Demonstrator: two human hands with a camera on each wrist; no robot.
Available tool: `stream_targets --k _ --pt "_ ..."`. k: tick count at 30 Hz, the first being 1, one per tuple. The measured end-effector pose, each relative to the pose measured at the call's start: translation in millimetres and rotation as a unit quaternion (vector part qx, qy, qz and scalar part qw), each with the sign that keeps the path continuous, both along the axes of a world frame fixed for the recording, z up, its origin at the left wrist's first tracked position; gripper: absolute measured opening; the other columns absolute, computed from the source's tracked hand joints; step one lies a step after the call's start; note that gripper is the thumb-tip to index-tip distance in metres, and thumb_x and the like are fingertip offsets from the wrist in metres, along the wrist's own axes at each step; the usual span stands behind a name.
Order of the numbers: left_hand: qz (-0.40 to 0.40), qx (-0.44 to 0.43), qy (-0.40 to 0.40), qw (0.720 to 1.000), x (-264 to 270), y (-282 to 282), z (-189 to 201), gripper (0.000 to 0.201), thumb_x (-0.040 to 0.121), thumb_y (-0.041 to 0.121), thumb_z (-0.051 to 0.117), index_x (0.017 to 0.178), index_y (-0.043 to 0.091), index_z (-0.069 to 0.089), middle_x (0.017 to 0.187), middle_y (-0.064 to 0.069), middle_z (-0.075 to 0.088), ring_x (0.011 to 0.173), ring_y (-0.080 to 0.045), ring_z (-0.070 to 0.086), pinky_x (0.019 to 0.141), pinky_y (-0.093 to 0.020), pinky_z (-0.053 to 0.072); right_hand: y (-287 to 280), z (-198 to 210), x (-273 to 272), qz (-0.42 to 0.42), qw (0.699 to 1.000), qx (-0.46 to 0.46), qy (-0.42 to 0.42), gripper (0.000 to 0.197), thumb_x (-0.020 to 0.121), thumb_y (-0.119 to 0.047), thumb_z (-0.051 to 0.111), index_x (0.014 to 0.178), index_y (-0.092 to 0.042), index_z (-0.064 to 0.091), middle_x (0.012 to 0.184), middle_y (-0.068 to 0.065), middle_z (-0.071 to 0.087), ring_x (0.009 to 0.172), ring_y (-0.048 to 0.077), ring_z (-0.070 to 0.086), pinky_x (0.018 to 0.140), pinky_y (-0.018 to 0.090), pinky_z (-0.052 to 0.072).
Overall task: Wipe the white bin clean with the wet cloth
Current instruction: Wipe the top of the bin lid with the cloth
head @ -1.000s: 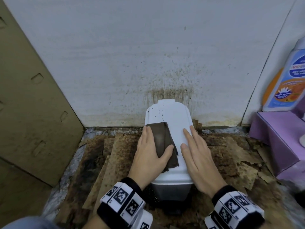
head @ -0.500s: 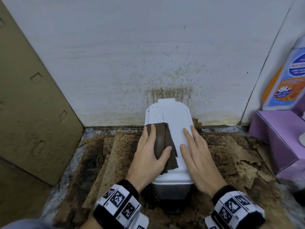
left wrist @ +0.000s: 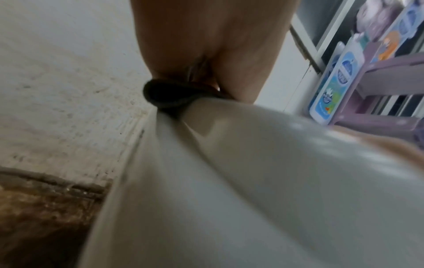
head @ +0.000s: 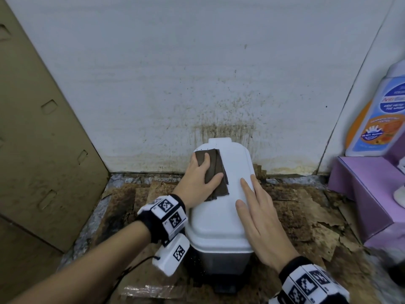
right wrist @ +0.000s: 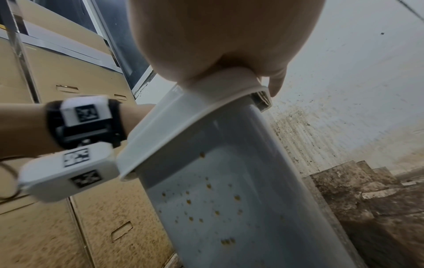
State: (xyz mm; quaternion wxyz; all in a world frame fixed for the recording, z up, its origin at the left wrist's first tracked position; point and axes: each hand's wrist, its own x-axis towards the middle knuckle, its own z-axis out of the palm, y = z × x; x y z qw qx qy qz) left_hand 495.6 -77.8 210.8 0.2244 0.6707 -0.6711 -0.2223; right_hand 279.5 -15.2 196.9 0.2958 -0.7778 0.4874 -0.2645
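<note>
The white bin (head: 219, 224) stands against the wall, lid closed. A folded dark brown cloth (head: 215, 172) lies on the lid's far left part. My left hand (head: 203, 170) presses flat on the cloth, fingers stretched over it. My right hand (head: 247, 194) rests flat on the lid's right side, fingers straight. In the left wrist view the cloth (left wrist: 169, 98) is squeezed between my palm and the bin lid (left wrist: 263, 181). The right wrist view shows the bin's grey side (right wrist: 229, 190) dotted with brown specks under the lid rim (right wrist: 183, 127).
The white wall (head: 219, 95) behind the bin is spattered with brown stains. Cardboard (head: 43, 150) leans at the left. A purple stool (head: 361, 189) with a lotion bottle (head: 377, 119) stands at the right. Torn, soiled cardboard (head: 306, 216) covers the floor.
My left hand has slid the cloth away from me along the lid, toward its far left corner. The right hand has stayed flat on the lid.
</note>
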Motion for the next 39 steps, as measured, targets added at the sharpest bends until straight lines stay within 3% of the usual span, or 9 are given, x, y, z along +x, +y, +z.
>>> stream_targets --k 5,12,19,26,31,35,39 --pt "-0.011 0.052 -0.025 0.998 9.6 -33.8 11.7 0.083 0.104 0.054 0.045 0.165 0.016 0.003 0.171 -0.015 -0.013 0.158 -0.032 0.011 0.126 -0.044 0.022 -0.2 1.8 1.0 0.005 1.000 0.011 -0.003 0.062 0.100 -0.062 0.020 0.157 -0.046 0.004 0.161 -0.032 -0.017 0.148 -0.007 -0.013 0.120 0.026 0.001" --pt "-0.023 0.063 -0.060 0.996 13.1 -50.0 20.3 0.083 0.105 0.053 0.043 0.164 0.015 0.001 0.171 -0.017 -0.011 0.158 -0.033 0.013 0.125 -0.043 0.025 -2.3 -0.5 1.0 -0.002 1.000 -0.004 0.006 0.063 0.100 -0.065 0.014 0.158 -0.043 0.007 0.162 -0.029 -0.012 0.149 -0.005 -0.011 0.120 0.025 0.002" --pt "-0.022 0.056 -0.046 0.997 3.9 -10.0 18.3 0.083 0.105 0.053 0.042 0.164 0.016 -0.002 0.171 -0.011 -0.017 0.159 -0.027 0.005 0.127 -0.039 0.019 -0.5 2.4 0.9 0.000 1.000 -0.007 0.010 0.058 0.102 -0.056 0.016 0.157 -0.044 0.007 0.162 -0.027 -0.012 0.148 -0.006 -0.010 0.115 0.019 0.002" --pt "-0.034 0.078 -0.014 0.996 -7.4 49.8 14.5 0.088 0.102 0.059 0.042 0.163 0.026 -0.012 0.168 -0.001 -0.028 0.158 -0.019 -0.015 0.129 -0.039 0.014 -0.3 1.1 0.6 0.000 1.000 -0.010 0.011 0.060 0.100 -0.058 0.015 0.158 -0.043 0.006 0.163 -0.026 -0.012 0.148 -0.006 -0.011 0.117 0.020 0.001" --pt "-0.038 0.076 0.002 0.996 -5.8 46.5 14.3 0.088 0.102 0.059 0.043 0.163 0.026 -0.011 0.168 0.000 -0.028 0.158 -0.019 -0.014 0.129 -0.038 0.014 -0.1 1.2 0.2 0.011 0.999 -0.030 0.038 0.060 0.100 -0.061 0.005 0.157 -0.044 -0.002 0.162 -0.025 -0.018 0.147 -0.005 -0.005 0.119 0.024 0.008" --pt "-0.053 0.095 -0.009 0.994 2.1 26.2 20.6 0.088 0.103 0.058 0.043 0.164 0.023 -0.010 0.169 -0.002 -0.027 0.159 -0.020 -0.009 0.128 -0.039 0.019 0.5 5.5 2.2 0.008 0.999 -0.008 0.036 0.059 0.101 -0.058 0.014 0.156 -0.047 -0.003 0.160 -0.029 -0.022 0.144 -0.008 -0.008 0.119 0.023 0.007" --pt "-0.057 0.108 -0.062 0.991 8.7 -17.6 24.4 0.087 0.104 0.056 0.039 0.163 0.015 -0.011 0.169 -0.010 -0.023 0.159 -0.029 0.000 0.127 -0.043 0.022 -0.1 6.5 1.4 0.010 1.000 0.006 0.028 0.061 0.098 -0.063 0.014 0.155 -0.049 -0.004 0.158 -0.032 -0.025 0.144 -0.009 -0.011 0.120 0.025 0.006"
